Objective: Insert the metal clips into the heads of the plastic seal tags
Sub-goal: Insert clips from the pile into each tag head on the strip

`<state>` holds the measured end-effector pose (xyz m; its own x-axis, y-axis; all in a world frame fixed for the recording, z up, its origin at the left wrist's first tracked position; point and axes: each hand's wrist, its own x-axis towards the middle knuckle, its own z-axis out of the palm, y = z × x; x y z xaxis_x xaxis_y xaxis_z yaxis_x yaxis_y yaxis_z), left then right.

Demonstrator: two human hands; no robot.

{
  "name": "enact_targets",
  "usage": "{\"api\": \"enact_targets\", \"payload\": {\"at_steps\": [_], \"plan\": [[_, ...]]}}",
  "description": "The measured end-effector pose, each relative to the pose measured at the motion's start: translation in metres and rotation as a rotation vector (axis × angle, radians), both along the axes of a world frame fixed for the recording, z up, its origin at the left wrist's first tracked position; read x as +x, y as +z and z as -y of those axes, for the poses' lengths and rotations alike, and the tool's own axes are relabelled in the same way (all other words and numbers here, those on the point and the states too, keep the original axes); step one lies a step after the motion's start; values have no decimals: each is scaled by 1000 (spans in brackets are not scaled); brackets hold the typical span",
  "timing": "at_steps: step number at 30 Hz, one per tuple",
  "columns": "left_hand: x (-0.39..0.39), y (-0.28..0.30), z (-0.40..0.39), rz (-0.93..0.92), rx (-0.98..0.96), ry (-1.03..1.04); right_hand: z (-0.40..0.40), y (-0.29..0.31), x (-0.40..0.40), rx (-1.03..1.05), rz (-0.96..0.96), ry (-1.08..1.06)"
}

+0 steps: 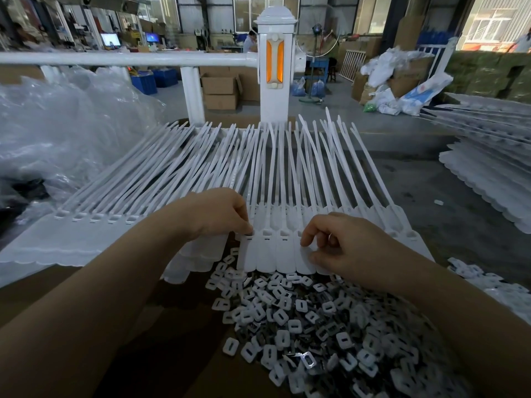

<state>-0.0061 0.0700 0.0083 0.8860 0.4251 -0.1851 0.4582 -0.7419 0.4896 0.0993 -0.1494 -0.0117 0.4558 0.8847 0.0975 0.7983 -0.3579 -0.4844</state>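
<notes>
the left hand (pixel 221 215) pinches small at a tag head (pixel 249 234), likely pushing a clip in. the right hand (pixel 342 245) curls on the seal tags (pixel 275 251), holding them flat. spare metal clips (pixel 301 317) lie just below the fingers.

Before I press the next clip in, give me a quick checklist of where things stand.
1. Clip supply: pile of metal clips lies just below the tags. Ok.
2. Left hand: fingertips pinched at a tag head. Ok.
3. Clip in those fingertips: hidden. Cannot tell.
4. Right hand: fingers curled, resting on the row of seal tags. Ok.
5. Neighbouring heads: slots face up. Ok.
6. Clips seated in those heads: too small to judge. Cannot tell.
</notes>
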Motion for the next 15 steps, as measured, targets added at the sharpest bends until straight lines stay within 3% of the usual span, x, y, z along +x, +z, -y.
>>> {"api": "enact_targets", "payload": {"at_steps": [7,15], "plan": [[-2,1,-2,-4,-66,-18,0,0,-1,3,-16,3],[1,2,-3,-38,20,-38,-1,-1,0,3,-16,-4]]}}
